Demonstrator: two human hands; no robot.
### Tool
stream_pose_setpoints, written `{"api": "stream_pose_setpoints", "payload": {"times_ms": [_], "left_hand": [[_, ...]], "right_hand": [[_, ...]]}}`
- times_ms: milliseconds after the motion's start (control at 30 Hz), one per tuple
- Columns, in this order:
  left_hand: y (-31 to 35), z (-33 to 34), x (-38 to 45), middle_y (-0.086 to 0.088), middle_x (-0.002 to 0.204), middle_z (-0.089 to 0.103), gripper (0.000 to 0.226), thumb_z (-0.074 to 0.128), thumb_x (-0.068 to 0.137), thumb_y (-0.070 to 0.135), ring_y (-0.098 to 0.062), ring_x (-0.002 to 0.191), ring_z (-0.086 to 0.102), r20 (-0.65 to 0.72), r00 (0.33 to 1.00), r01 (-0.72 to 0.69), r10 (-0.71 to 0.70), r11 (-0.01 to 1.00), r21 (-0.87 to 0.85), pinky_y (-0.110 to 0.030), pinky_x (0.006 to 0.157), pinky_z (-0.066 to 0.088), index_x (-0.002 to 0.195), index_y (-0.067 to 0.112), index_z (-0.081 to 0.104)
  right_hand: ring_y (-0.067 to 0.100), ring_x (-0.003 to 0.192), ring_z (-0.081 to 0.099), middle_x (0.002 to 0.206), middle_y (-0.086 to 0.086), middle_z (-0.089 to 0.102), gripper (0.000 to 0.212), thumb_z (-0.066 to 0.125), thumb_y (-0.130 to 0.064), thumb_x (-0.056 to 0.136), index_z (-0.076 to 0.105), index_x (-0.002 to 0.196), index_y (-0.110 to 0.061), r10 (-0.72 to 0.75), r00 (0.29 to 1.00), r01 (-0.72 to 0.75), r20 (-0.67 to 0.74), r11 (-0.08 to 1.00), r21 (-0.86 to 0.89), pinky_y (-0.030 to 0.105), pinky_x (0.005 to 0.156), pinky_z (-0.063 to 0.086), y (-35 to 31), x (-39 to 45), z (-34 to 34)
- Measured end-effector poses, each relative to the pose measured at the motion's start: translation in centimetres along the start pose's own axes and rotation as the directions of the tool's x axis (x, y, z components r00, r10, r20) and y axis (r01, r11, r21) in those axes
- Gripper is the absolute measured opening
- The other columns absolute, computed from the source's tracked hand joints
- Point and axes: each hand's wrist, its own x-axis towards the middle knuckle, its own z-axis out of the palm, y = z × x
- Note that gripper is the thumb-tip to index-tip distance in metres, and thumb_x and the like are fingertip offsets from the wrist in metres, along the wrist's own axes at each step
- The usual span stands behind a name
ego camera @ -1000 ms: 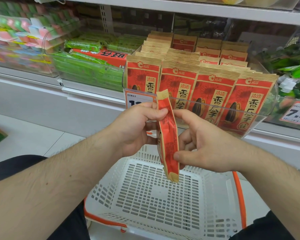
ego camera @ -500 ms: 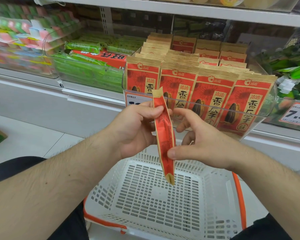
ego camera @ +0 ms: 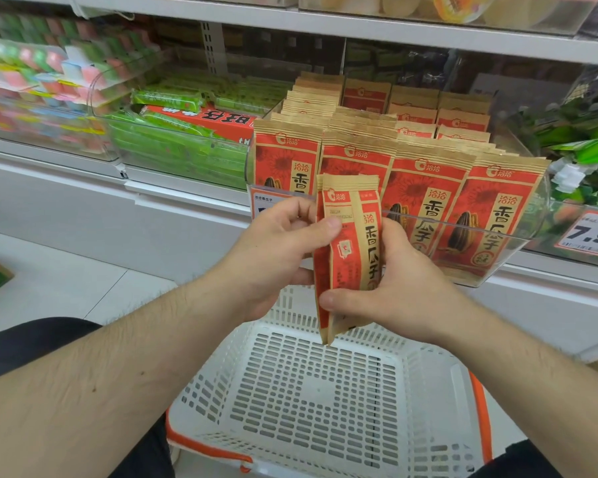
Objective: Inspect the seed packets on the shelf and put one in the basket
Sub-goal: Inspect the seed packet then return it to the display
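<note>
Both my bare forearms reach forward and converge in front of me. My left hand (ego camera: 273,250) is curled, thumb lying flat across the upper part of the seed packet (ego camera: 347,257). My right hand (ego camera: 397,288) grips it lower down, thumb pressed on the front, fingers wrapped behind.

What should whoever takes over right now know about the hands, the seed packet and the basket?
Left hand grips the seed packet near its top, thumb on its face.
Right hand holds the packet's lower part, thumb across the bottom.
The packet is upright, above the white basket, which holds nothing visible.
The other packets stand in the clear shelf bin.
Done: one packet taken and held for inspection.
Left: put it in the basket.
</note>
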Motion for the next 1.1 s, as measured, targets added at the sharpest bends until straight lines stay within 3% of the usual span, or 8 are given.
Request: {"api": "stream_pose_setpoints", "payload": {"times_ms": [167,300,400,567,700,800,967,1100], "left_hand": [[0.4,-0.3,0.2,0.0,0.072,0.07,0.018,0.054,0.099,0.012,-0.012,0.063,0.067,-0.079,0.997,-0.018,0.02,1.0,0.017,-0.032,0.055,0.057,0.081,0.013,0.05],[0.3,-0.3,0.2,0.004,0.064,0.066,0.023,0.053,0.1,0.012,-0.009,0.058,0.063,-0.053,0.999,0.002,0.001,0.998,0.067,-0.029,0.054,0.053,0.077,0.013,0.049],[0.2,-0.1,0.1,0.003,0.063,0.066,0.023,0.052,0.1,0.01,-0.009,0.057,0.063,-0.044,0.999,0.024,-0.02,0.996,0.081,-0.027,0.053,0.053,0.078,0.012,0.049],[0.3,0.0,0.1,0.003,0.062,0.067,0.024,0.051,0.101,0.01,-0.008,0.057,0.063,-0.051,0.998,0.052,-0.048,0.995,0.08,-0.026,0.052,0.052,0.077,0.013,0.048],[0.3,-0.1,0.1,0.001,0.064,0.066,0.026,0.051,0.101,0.011,-0.011,0.058,0.061,-0.081,0.994,0.081,-0.077,0.996,0.042,-0.028,0.054,0.053,0.076,0.014,0.049],[0.4,-0.2,0.3,-0.001,0.066,0.064,0.026,0.049,0.102,0.012,-0.012,0.058,0.06,-0.115,0.989,0.098,-0.097,0.995,0.004,-0.028,0.053,0.053,0.076,0.014,0.049],[0.2,-0.2,0.4,-0.004,0.069,0.063,0.025,0.049,0.103,0.012,-0.014,0.058,0.059,-0.144,0.984,0.109,-0.107,0.994,0.008,-0.029,0.054,0.052,0.078,0.014,0.049],[0.3,-0.2,0.5,-0.005,0.073,0.063,0.024,0.048,0.103,0.013,-0.016,0.061,0.059,-0.166,0.98,0.117,-0.114,0.993,0.004,-0.03,0.055,0.052,0.079,0.014,0.049]], "right_hand": [[-0.005,0.088,0.067,0.102,-0.02,0.071,0.052,0.081,-0.048,0.068,0.056,0.112,-0.038,-0.028,0.994,0.049,-0.109,0.979,0.198,0.017,0.067,0.052,0.6,0.6,0.1],[0.0,0.051,0.059,0.074,-0.009,0.072,0.006,0.062,-0.024,0.096,0.067,0.097,-0.021,0.015,0.97,0.101,-0.244,0.885,0.454,0.015,0.044,0.043,0.2,0.9,-0.3],[0.01,0.04,0.047,0.059,0.002,0.062,0.028,0.052,-0.026,0.102,0.068,0.089,-0.007,0.042,0.958,0.097,-0.283,0.882,0.462,0.024,0.042,0.04,0.6,1.2,-0.6],[0.013,0.04,0.044,0.061,0.007,0.064,0.034,0.05,-0.025,0.103,0.066,0.083,-0.003,0.035,0.963,0.1,-0.266,0.873,0.478,0.024,0.044,0.04,1.0,1.4,-0.8],[0.017,0.048,0.051,0.07,0.004,0.073,0.033,0.052,-0.03,0.101,0.071,0.085,-0.008,0.023,0.996,0.019,-0.084,0.886,0.463,0.028,0.053,0.044,0.8,1.4,-1.3],[0.031,0.063,0.059,0.078,0.009,0.077,0.04,0.051,-0.035,0.1,0.075,0.083,-0.007,0.004,0.996,-0.037,0.088,0.926,0.375,0.041,0.066,0.048,0.8,1.1,-1.7],[0.036,0.069,0.063,0.08,0.01,0.077,0.052,0.054,-0.045,0.086,0.073,0.089,0.003,-0.033,0.996,0.003,0.087,0.949,0.315,0.056,0.078,0.052,0.7,1.1,-1.9],[0.032,0.07,0.066,0.083,0.006,0.078,0.054,0.055,-0.052,0.078,0.074,0.093,-0.003,-0.028,0.986,-0.014,0.166,0.969,0.246,0.053,0.081,0.055,0.7,1.0,-2.2]]}}
